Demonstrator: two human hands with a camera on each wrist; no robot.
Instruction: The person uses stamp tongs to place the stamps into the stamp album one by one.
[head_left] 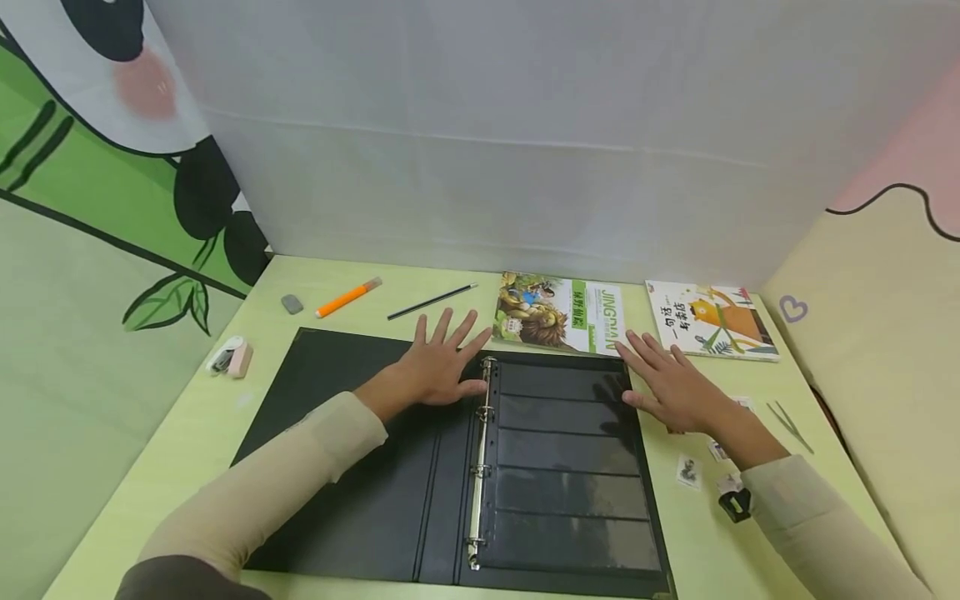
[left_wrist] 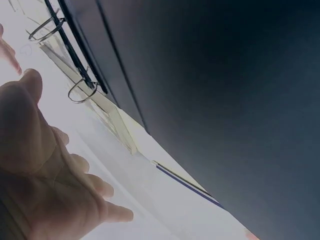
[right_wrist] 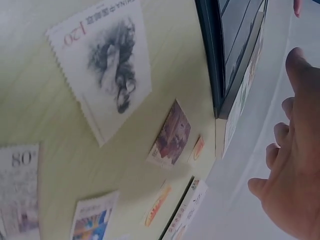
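Observation:
A black ring binder (head_left: 352, 500) lies spread flat on the table, with a clear-pocketed black stamp page (head_left: 570, 492) on its metal rings (head_left: 482, 471). My left hand (head_left: 438, 367), fingers straight and spread, hovers over the binder's upper middle near the rings. Beyond the page's upper right corner, my right hand (head_left: 678, 387) is likewise held up with fingers apart. Neither hand holds anything. Several postage stamps lie beneath the right forearm, among them a grey-pictured stamp (right_wrist: 107, 70) and a purple-brown stamp (right_wrist: 172, 135) in the right wrist view.
Tweezers (head_left: 790, 427) and a small black object (head_left: 735, 505) lie at the right. Behind the binder are a lion-cover book (head_left: 555, 312), a white-and-orange book (head_left: 712, 321), a dark pencil (head_left: 431, 302), an orange marker (head_left: 348, 297) and a grey eraser (head_left: 292, 304). A white-and-pink gadget (head_left: 231, 358) sits left.

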